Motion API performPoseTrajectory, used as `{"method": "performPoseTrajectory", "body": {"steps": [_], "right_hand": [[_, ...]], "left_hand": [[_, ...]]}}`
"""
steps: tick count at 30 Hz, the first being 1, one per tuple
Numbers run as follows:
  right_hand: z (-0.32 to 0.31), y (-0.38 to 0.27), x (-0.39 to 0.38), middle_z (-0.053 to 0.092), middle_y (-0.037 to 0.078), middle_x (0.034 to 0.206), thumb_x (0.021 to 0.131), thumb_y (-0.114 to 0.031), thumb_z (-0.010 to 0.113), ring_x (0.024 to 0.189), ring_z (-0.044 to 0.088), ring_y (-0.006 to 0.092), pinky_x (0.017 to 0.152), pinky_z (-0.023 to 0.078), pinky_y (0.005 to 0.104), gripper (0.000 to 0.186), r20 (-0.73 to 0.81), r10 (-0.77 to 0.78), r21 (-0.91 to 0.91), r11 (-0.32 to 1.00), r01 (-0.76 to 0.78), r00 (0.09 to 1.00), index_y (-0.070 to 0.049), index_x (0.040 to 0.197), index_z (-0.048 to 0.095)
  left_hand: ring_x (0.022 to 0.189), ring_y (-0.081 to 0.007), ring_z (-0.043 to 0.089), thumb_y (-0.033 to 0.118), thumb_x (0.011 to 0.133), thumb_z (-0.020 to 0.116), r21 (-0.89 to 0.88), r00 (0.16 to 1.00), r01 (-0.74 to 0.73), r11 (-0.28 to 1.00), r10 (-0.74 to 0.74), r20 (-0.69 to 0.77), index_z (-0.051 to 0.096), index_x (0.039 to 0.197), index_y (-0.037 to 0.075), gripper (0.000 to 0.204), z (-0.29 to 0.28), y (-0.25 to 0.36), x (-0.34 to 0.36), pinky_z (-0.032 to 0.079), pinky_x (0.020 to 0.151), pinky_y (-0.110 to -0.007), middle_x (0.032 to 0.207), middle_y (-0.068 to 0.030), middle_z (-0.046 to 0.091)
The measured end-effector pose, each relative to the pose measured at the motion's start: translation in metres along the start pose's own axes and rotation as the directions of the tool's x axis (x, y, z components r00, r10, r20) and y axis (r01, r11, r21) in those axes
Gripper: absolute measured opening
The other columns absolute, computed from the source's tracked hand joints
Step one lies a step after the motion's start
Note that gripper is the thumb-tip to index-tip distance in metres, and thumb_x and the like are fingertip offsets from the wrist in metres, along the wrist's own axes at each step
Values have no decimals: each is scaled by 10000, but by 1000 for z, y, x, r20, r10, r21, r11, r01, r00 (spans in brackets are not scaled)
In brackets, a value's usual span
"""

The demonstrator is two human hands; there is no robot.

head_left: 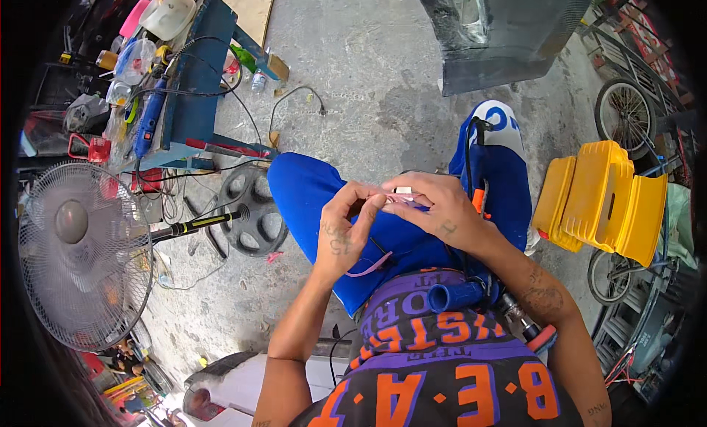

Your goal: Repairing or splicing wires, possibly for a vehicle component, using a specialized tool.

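Above my lap, both hands meet at a small white piece with a thin pink strip point(402, 197). The thumb and fingers of my left hand point(346, 224) pinch its left end. From the other side, my right hand point(440, 210) grips it, its fingers covering much of it. What the piece is, I cannot make out. Another pink strip point(372, 265) lies against my blue trousers below the left hand. A blue tubular tool point(456, 295) with a dark cord rests at my waist beside the right forearm.
At left stand a blue workbench point(193, 95), holding a blue rotary tool point(150, 121), and a fan point(85, 254). A wheel cover point(254, 213) lies on the floor. Yellow plastic bins point(598, 195) are at right, near a bicycle wheel point(624, 117). A dark panel point(508, 40) stands ahead.
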State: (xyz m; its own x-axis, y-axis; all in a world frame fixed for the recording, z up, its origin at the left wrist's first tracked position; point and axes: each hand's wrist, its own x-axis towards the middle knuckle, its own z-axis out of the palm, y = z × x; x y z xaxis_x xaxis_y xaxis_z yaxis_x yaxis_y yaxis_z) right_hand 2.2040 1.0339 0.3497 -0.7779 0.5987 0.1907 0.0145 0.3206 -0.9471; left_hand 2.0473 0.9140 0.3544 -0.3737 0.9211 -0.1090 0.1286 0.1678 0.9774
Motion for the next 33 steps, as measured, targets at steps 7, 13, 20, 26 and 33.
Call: {"method": "performPoseTrajectory", "body": {"steps": [7, 13, 20, 26, 33], "right_hand": [[-5, -2, -1, 698, 114, 1031, 858, -142, 743, 867, 697, 302, 721, 550, 383, 210, 104, -10, -286, 958, 39, 994, -69, 1050, 700], [0, 13, 0, 695, 129, 976, 863, -126, 728, 817, 693, 311, 703, 547, 399, 158, 4, -143, -124, 982, 142, 990, -38, 992, 705], [-6, -2, 0, 698, 153, 849, 853, -106, 723, 761, 673, 330, 690, 528, 393, 102, 55, 116, 18, 993, -117, 992, -33, 922, 704], [0, 16, -4, 695, 161, 912, 880, -85, 665, 827, 655, 358, 772, 509, 422, 83, 131, -1, -106, 994, 15, 991, -34, 942, 685], [-3, 6, 0, 690, 115, 906, 936, -145, 668, 789, 650, 192, 722, 505, 317, 164, 136, 231, 291, 920, -261, 964, -1, 1014, 666]], "left_hand": [[738, -59, 545, 136, 996, 648, -38, 996, 81, 996, -82, -30, 664, 1002, -10, 147, 3, -5, -4, 448, 666, -213, 862, 4, 626], [726, -64, 540, 127, 992, 652, -5, 995, 81, 997, -82, -65, 674, 999, -11, 140, 8, 0, -8, 448, 657, -217, 831, 6, 625], [699, -94, 548, 89, 947, 691, 207, 995, -76, 976, 86, -42, 705, 959, -4, 94, 1, 7, -4, 441, 640, -232, 807, -30, 634], [755, -148, 621, -36, 827, 743, 509, 909, -399, 763, 404, 107, 731, 932, 7, 115, -7, 9, 6, 485, 644, -280, 840, -75, 668], [792, -118, 590, 15, 946, 660, 110, 942, -318, 942, 327, -76, 662, 962, -17, 36, 8, -16, 6, 482, 687, -249, 946, -76, 621]]}}
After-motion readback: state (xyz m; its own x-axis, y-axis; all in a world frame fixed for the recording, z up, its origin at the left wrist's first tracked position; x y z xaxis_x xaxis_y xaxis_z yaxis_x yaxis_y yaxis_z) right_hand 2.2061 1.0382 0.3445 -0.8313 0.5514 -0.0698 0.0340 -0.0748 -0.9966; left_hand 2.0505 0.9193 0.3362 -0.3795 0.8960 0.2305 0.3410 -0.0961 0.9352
